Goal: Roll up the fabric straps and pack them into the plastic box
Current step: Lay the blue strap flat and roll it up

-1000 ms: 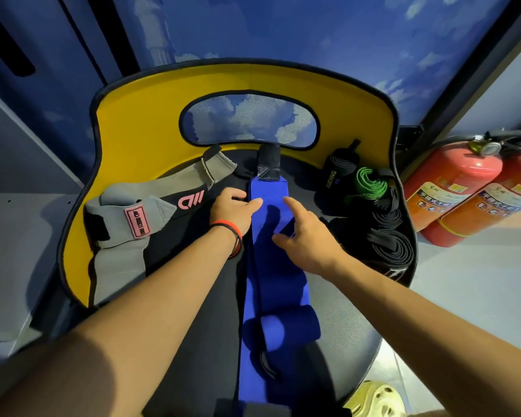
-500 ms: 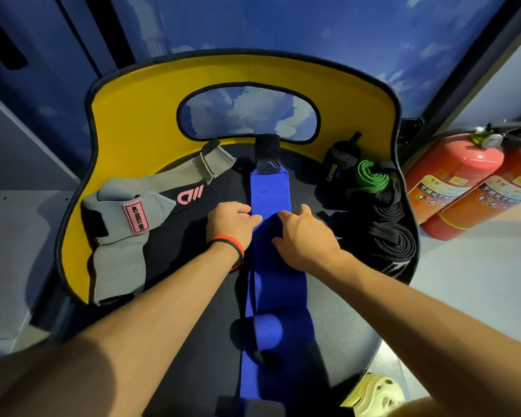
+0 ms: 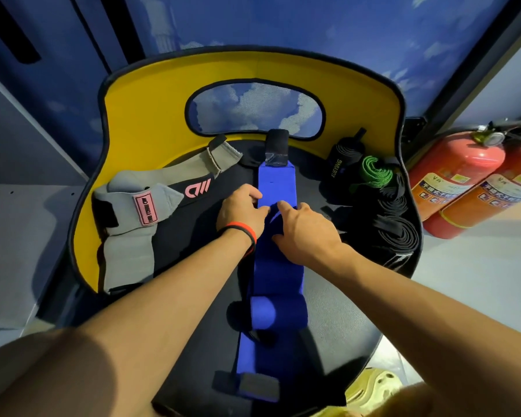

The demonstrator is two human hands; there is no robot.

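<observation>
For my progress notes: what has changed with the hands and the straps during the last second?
The right hand slid left across the blue strap until its fingers met the left hand, which grips the strap's left edge; the strap now bunches between them. The blue roll, grey strap and black rolls stayed put.

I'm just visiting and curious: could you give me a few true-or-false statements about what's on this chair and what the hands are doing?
1. Both the left hand and the right hand touch the blue strap. True.
2. The green roll lies left of the blue strap. False: it sits on the right, among black rolls.
3. Two red fire extinguishers are right of the chair. True.
4. The grey strap is tightly rolled. False: it lies spread out, unrolled, on the chair's left side.
</observation>
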